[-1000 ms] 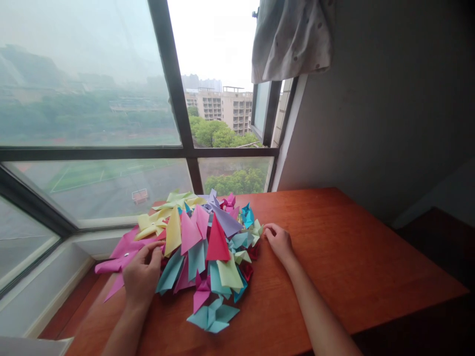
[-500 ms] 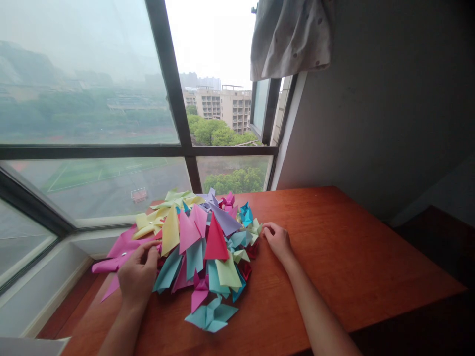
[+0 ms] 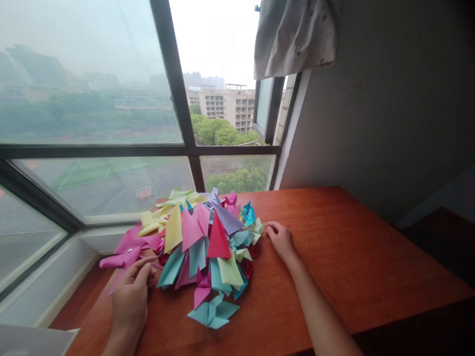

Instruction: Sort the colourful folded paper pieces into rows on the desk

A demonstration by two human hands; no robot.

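A heap of folded paper pieces in several colours lies on the wooden table [image 3: 334, 257]. A red folded piece [image 3: 218, 239] stands out near its middle, and a teal one [image 3: 214, 312] lies at the near edge. My left hand [image 3: 134, 291] is at the heap's left, beside a magenta paper pinwheel [image 3: 128, 253]; its fingers are bent together, and whether they pinch a paper edge is hard to tell. At the heap's right, my right hand [image 3: 281, 240] has its thumb and forefinger closed at a pale green folded piece [image 3: 258, 230].
Behind the table are window panes in a dark frame [image 3: 148, 151], with buildings and trees outside. A grey curtain [image 3: 295, 39] hangs at the upper right beside a dark wall [image 3: 386, 109]. The table's front edge runs along the lower right.
My left hand has moved slightly down and away from the yellow folded piece. My right hand stays at the heap's right side. The whole view has shifted slightly.
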